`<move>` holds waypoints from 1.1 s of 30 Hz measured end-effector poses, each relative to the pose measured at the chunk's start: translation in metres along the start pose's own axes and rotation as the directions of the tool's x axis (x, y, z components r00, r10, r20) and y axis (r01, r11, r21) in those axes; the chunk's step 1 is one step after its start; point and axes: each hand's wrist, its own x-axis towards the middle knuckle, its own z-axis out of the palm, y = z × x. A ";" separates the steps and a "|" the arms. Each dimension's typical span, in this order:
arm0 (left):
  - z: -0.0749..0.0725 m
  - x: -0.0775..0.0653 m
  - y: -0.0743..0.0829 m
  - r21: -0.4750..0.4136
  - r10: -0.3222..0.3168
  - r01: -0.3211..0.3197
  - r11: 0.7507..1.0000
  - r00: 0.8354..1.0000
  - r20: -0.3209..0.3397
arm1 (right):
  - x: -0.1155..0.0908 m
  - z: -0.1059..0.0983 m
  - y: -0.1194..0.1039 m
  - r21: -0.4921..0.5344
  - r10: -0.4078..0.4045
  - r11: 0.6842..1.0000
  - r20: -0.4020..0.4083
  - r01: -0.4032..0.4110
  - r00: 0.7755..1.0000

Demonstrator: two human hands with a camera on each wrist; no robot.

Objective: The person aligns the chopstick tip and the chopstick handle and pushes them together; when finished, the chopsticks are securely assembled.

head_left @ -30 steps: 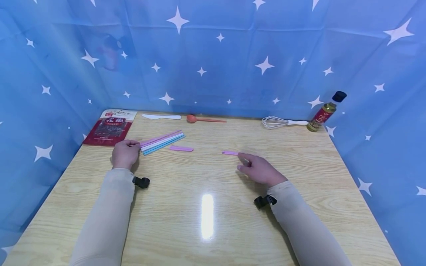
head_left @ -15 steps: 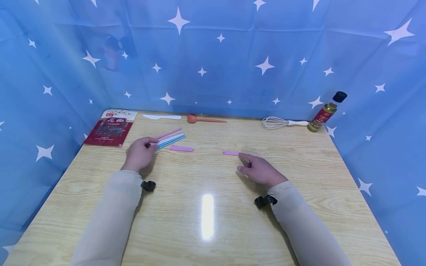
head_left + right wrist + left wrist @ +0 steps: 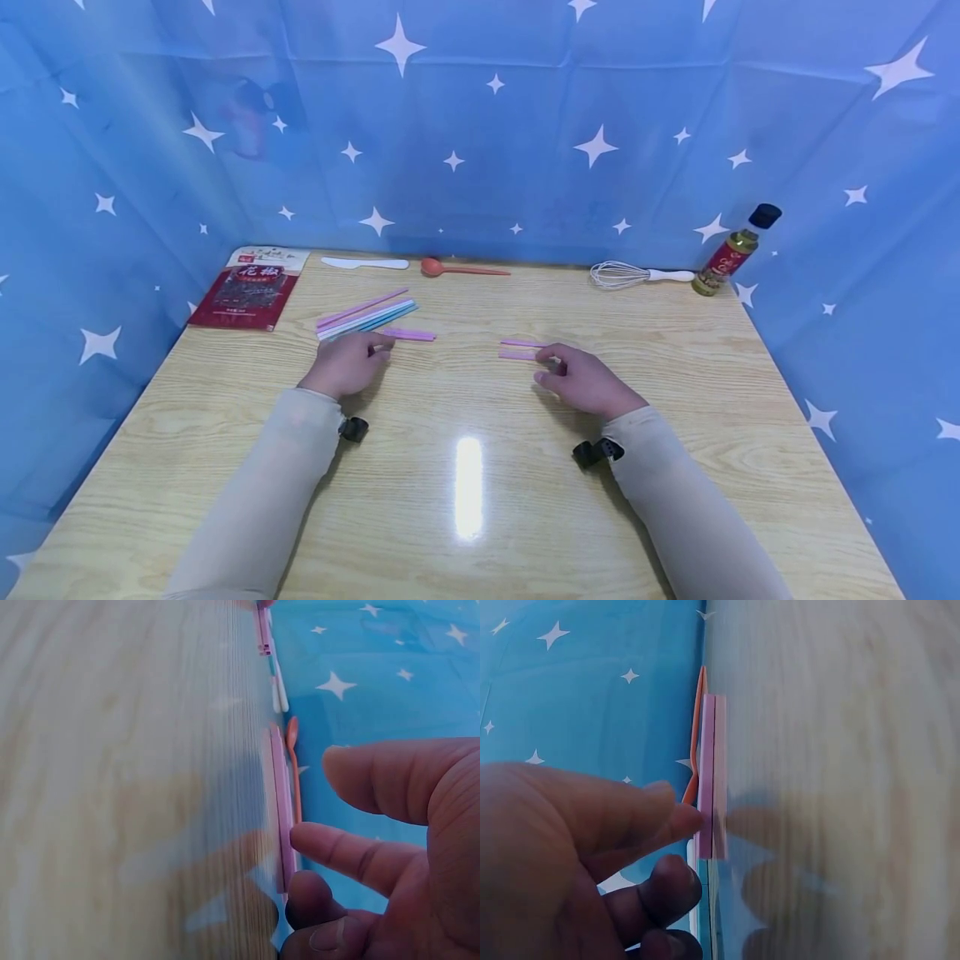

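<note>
My left hand (image 3: 343,367) lies near the left of the table, its index fingertip at the end of a pair of short pink sticks (image 3: 410,335). In the left wrist view, that index finger touches a pink stick (image 3: 707,776), while the other fingers are loosely bent. My right hand (image 3: 583,382) rests by two more short pink sticks (image 3: 517,356), which lie slightly apart. The right wrist view has the index fingertip touching a pink stick (image 3: 283,814), with the thumb held away. Behind the left hand lies a row of long pink, white and blue sticks (image 3: 367,317).
A red and white spice packet (image 3: 247,292) lies at the back left. Along the back edge are a white knife (image 3: 365,263), an orange spoon (image 3: 465,270), a whisk (image 3: 637,276) and an oil bottle (image 3: 726,260). A blue starry curtain (image 3: 480,108) surrounds the table (image 3: 555,533).
My left hand has moved right, from the long sticks to the short pink pair. The short pink sticks at my right hand have come apart; the right hand has hardly moved.
</note>
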 end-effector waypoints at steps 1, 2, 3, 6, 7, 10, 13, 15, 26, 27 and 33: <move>0.000 -0.001 0.000 0.002 -0.001 0.001 1.000 1.000 0.004 | 0.000 0.000 0.000 0.003 0.001 1.000 0.000 -0.001 1.000; 0.000 -0.001 0.001 0.009 0.002 -0.002 1.000 1.000 0.003 | 0.000 0.000 0.000 0.007 0.001 1.000 0.000 -0.001 1.000; 0.000 -0.001 0.001 0.010 0.004 -0.004 1.000 1.000 0.007 | 0.000 0.000 0.000 0.008 0.001 1.000 -0.001 -0.001 1.000; 0.000 -0.001 0.002 0.020 0.010 -0.010 1.000 1.000 0.015 | -0.001 0.000 0.000 0.013 0.000 1.000 -0.002 0.000 1.000; 0.000 -0.001 0.002 0.028 0.012 -0.013 1.000 1.000 0.021 | -0.001 0.000 -0.001 0.015 0.000 1.000 -0.002 0.000 1.000; 0.001 0.000 0.003 0.041 0.008 -0.009 0.999 0.999 0.041 | -0.001 0.000 0.000 0.021 0.001 1.000 0.002 -0.001 1.000; 0.002 0.001 0.003 0.059 0.004 -0.007 0.998 0.999 0.046 | -0.001 0.000 0.000 0.028 -0.003 1.000 0.002 0.003 1.000; 0.002 0.000 0.004 0.059 0.001 -0.003 0.998 0.999 0.033 | 0.000 0.001 0.001 0.028 -0.007 1.000 0.000 0.007 1.000; 0.002 -0.002 0.006 0.071 -0.001 0.001 0.997 1.000 -0.005 | -0.001 0.006 0.000 0.006 -0.023 1.000 -0.017 0.023 1.000; 0.002 -0.002 0.006 0.075 0.001 0.000 0.997 1.000 -0.006 | -0.002 0.006 -0.001 0.003 -0.028 1.000 -0.018 0.028 0.999; 0.001 -0.003 0.010 0.092 0.029 -0.031 0.995 0.999 0.029 | -0.001 0.006 -0.002 -0.008 -0.053 0.999 -0.013 0.053 0.999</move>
